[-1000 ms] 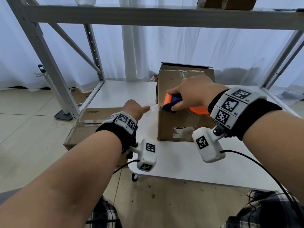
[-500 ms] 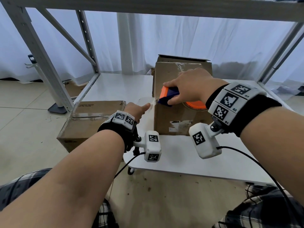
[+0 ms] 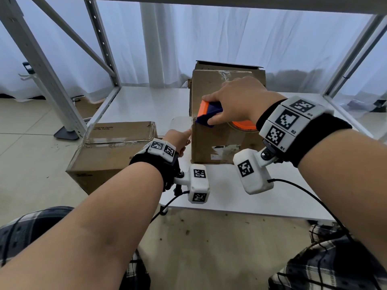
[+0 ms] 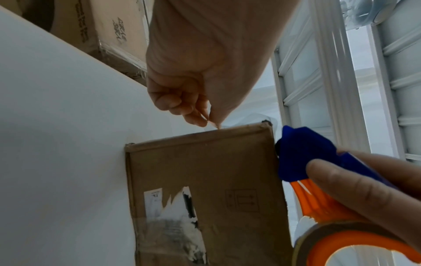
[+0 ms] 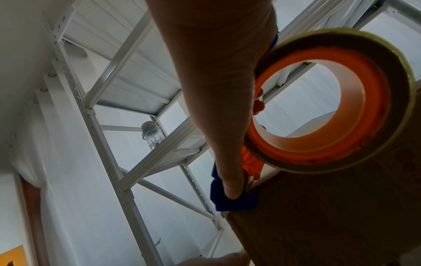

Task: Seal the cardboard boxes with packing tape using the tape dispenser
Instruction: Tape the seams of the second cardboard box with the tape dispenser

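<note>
Right hand [image 3: 240, 101] clamps the orange-and-blue plastic tape dispenser [image 3: 209, 115] at the upright brown cardboard box's [image 3: 217, 141] top-left corner on the white table [image 3: 136, 105]; left hand [image 3: 178, 139] pinches the clear tape end [image 3: 181, 122] (wrap-down and press likely next).

Right hand [image 3: 236, 101] covers most of tape dispenser [image 3: 209, 114]: only blue-orange nose and orange sliver behind wrist show in head view. Tape roll [image 4: 341, 246] cut off by left wrist picture's bottom edge. Clear tape strip [image 3: 181, 122] left of upright box [image 3: 213, 141] faint; whether left hand [image 3: 178, 139] pinches it, cannot tell. Torn label [image 4: 173, 223] on that box unreadable. Second box [image 3: 230, 66] behind it mostly hidden. Print on sealed box [image 3: 111, 147] beside it too small.
</note>
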`<state>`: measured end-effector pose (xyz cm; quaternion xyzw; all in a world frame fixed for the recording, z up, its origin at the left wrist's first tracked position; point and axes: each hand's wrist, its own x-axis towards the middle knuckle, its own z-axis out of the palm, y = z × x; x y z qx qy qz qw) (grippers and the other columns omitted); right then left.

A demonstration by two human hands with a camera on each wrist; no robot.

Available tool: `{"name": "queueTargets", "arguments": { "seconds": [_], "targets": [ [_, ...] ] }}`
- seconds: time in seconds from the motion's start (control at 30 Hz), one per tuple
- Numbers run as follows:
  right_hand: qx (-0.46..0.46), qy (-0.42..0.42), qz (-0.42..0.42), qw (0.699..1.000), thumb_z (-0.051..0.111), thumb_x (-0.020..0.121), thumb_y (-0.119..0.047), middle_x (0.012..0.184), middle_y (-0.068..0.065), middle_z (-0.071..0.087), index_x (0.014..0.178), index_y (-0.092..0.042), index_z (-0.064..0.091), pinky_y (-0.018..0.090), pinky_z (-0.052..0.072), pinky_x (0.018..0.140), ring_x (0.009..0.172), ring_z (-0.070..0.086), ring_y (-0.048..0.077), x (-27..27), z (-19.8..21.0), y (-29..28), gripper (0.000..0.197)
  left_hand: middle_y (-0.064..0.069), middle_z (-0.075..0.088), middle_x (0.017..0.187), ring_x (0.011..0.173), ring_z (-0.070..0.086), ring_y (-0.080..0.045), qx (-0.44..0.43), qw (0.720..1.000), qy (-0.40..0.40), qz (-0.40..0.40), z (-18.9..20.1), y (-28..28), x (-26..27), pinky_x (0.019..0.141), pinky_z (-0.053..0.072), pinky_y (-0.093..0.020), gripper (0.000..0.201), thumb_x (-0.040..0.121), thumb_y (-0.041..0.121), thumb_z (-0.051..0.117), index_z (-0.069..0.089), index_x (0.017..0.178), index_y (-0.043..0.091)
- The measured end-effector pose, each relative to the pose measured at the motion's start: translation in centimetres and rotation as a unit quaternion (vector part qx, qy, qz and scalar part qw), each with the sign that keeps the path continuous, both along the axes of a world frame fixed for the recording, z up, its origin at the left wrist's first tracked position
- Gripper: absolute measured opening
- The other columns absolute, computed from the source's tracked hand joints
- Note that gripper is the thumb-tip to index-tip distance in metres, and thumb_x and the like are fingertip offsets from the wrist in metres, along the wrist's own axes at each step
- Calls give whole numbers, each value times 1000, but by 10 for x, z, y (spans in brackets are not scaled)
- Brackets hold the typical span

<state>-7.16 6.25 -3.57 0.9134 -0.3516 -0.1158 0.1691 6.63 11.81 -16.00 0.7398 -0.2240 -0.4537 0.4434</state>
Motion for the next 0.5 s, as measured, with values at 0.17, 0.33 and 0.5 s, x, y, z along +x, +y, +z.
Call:
{"name": "queueTargets", "arguments": {
  "seconds": [0.17, 0.33, 0.5],
  "targets": [
    [-3, -2, 2, 1000, 43, 83, -73, 137, 7, 49, 146, -43, 28, 43, 42, 93, 122, 48, 31, -1, -2, 0, 72, -2, 58, 72, 56, 47, -14, 37, 998, -38, -43, 6, -2, 1, 54, 33, -22, 34, 96, 42, 48, 49, 85, 10],
    [-1, -9, 3, 1000, 44, 83, -73, 137, 6, 49, 146, -43, 29, 42, 42, 91, 122, 48, 30, -1, -1, 0, 71, -10, 66, 114, 74, 62, -16, 120, 979, -35, -164, 9, 10, 7, 75, 48, -33, 48, 96, 55, 40, 44, 120, 14],
    [-10, -10, 5, 1000, 45, 83, -72, 135, 7, 49, 145, -43, 29, 39, 40, 88, 122, 48, 31, -2, -3, 0, 71, -9, 60, 79, 75, 57, -22, -125, 986, -105, -13, -1, 0, 1, 80, 54, -37, 9, 92, 11, 57, 60, 88, 4]
  ]
}}
